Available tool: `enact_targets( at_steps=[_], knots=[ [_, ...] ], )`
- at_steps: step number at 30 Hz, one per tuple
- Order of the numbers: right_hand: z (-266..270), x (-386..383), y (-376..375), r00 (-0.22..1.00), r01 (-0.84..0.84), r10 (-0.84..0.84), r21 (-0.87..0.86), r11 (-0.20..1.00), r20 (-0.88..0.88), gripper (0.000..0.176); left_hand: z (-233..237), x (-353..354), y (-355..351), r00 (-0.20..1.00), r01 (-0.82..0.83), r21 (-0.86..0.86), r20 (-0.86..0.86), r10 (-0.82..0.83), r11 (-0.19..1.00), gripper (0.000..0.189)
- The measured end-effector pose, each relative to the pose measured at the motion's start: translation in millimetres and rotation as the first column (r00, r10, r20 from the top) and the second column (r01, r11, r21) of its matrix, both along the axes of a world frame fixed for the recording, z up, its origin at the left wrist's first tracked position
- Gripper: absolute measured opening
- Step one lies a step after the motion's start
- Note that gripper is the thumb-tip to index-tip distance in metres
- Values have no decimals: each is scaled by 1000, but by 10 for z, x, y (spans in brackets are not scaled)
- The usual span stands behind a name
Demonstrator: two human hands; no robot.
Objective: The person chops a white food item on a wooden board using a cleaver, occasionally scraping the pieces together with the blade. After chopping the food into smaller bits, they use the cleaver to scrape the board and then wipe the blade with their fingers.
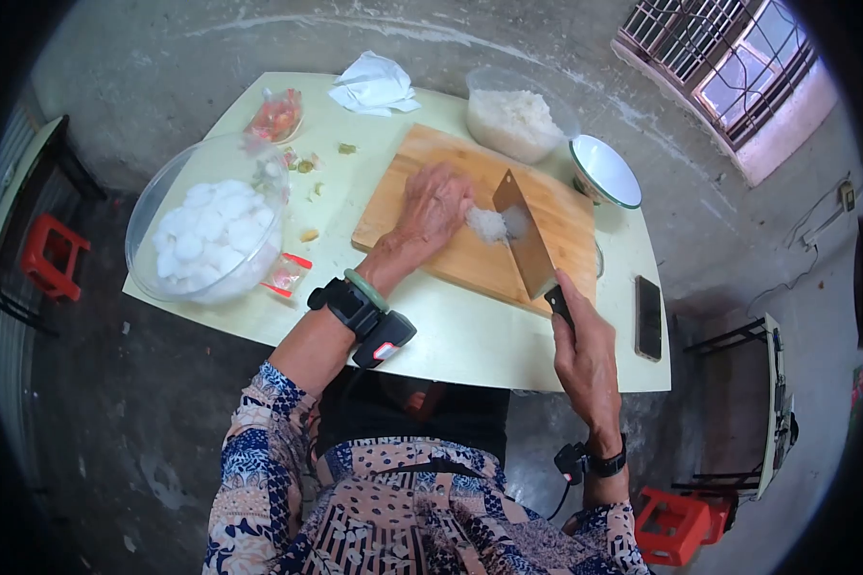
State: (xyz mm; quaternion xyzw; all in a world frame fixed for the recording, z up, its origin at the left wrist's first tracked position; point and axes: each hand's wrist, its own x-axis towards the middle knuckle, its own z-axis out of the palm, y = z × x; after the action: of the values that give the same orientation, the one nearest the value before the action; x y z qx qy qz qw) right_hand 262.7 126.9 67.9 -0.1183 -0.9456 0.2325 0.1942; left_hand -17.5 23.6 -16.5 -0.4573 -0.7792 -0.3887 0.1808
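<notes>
A wooden cutting board (403,182) lies on the table, with a small heap of finely cut white food (487,225) near its middle. My left hand (436,203) rests on the board with its fingers curled down at the heap's left edge. What is under those fingers is hidden. My right hand (585,350) grips the black handle of a cleaver (530,240). Its broad blade stands on edge on the board, just right of the heap, and some white bits show against the blade.
A clear bowl of white round pieces (211,235) stands left; a clear tub of shredded white food (516,120) and an enamel bowl (606,172) stand behind the board. A phone (648,318) lies right. White paper (374,84), a bag of reddish packets (278,115) and scraps lie around.
</notes>
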Motion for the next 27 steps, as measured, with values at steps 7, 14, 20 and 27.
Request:
enact_targets(
  at_steps=[7,14,20,27],
  knots=[
    [-20,-33,15,995,-34,34,1,999,-92,56,-59,-35,40,998,8,-153,64,2,988,15],
    [-54,-65,-23,998,-45,44,-16,999,-37,57,49,-55,41,986,-95,23,140,91,995,15],
    [-36,-72,-114,989,-76,77,12,997,-129,57,168,-50,-32,977,-150,49,160,141,987,15],
    [-63,-80,-163,988,-64,63,1,998,-140,57,83,-92,-30,983,-163,42,89,158,986,15]
  ],
)
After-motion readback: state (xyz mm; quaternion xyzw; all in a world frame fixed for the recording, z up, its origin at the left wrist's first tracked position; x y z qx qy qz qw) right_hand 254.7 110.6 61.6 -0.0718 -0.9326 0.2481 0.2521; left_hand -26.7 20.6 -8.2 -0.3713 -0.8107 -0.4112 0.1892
